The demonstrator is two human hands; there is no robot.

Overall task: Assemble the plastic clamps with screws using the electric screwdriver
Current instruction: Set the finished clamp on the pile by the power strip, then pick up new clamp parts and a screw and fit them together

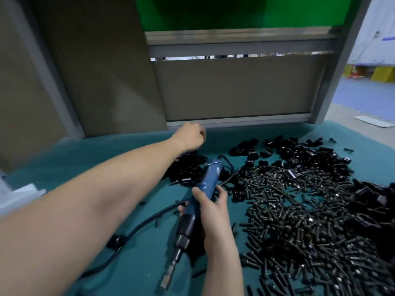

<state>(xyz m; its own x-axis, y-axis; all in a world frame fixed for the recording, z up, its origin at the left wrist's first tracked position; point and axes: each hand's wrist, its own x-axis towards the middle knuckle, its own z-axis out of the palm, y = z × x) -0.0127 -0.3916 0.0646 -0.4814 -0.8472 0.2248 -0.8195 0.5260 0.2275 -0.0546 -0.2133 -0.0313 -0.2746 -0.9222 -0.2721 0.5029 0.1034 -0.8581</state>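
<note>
- A single wide-angle view looked from the person's head, forward and down over the table [139,263].
- It sat close: the forearms came in from the lower left and bottom edges, with the right hand [210,212] and screwdriver [201,195] nearest and the left hand [190,135] farther out.
- The back panel [235,88] filled the upper frame, blurred.

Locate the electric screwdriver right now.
Head view, centre: the electric screwdriver is gripped in the right hand over the green mat, with the screw pile to its right and a clamp heap behind it.
</note>
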